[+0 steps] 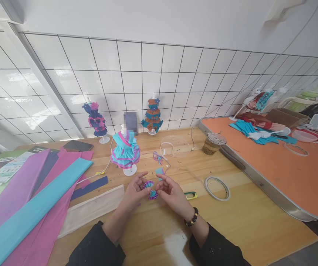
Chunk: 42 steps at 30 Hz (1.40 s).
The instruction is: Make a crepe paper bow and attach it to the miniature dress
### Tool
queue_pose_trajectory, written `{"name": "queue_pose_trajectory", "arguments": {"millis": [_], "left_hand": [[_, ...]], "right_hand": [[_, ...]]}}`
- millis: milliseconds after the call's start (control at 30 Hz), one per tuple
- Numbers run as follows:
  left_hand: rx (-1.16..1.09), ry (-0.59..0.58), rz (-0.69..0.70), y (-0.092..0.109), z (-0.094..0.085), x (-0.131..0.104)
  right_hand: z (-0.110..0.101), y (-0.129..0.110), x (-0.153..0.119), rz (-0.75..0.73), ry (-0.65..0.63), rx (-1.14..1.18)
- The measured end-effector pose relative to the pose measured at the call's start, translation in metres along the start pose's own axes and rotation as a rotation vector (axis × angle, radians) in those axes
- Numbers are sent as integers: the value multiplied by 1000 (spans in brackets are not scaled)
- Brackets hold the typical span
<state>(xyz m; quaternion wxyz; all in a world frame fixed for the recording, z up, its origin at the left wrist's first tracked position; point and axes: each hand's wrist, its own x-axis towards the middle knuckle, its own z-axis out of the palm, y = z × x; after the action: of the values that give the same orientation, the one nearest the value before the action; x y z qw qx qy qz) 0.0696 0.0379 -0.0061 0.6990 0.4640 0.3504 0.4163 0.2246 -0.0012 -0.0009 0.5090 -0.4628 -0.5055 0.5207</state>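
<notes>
A small pleated paper rosette point(153, 195), turquoise with purple edges, is held just above the wooden table between my two hands. My left hand point(132, 192) pinches it from the left, with the thumb across its middle. On the opposite side, the thumb and fingertips of my right hand point(173, 194) close on its edge. Beyond my hands stands a doll form in a ruffled turquoise and pink paper dress point(125, 151). A small turquoise and purple scrap point(159, 172) lies behind my fingers, and a striped paper bow point(157, 157) is farther back.
Crepe paper sheets point(37, 210) spread across the left. Right of my hands are a yellow-rimmed cutter point(190, 195) and a tape roll point(217, 188). A lidded cup point(213, 143) stands near the orange table point(264, 173). Two more dressed forms stand against the tiled wall.
</notes>
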Motion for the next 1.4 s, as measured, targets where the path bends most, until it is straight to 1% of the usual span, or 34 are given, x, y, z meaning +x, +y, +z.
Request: {"name": "queue_pose_trajectory", "arguments": {"millis": [300,433,600,867,1033,1400], "left_hand": [[20,-70,-8,-2,-1,0],[45,-55,-14,-3,-3,1],[65,-38,-10,-4,-5,3],[113,-67,44,-5,0,1],[129,-44,65,-6,-2,2],[138,-55,73,-7,-2,2]], "right_hand": [[-1,-3,0,-5,64,10],[-3,-3,0,-9,58,43],[-5,0,0,13,10,61],[-2,0,0,40,-17,87],[-1,1,0,40,-49,78],[0,0,1,49,10,66]]}}
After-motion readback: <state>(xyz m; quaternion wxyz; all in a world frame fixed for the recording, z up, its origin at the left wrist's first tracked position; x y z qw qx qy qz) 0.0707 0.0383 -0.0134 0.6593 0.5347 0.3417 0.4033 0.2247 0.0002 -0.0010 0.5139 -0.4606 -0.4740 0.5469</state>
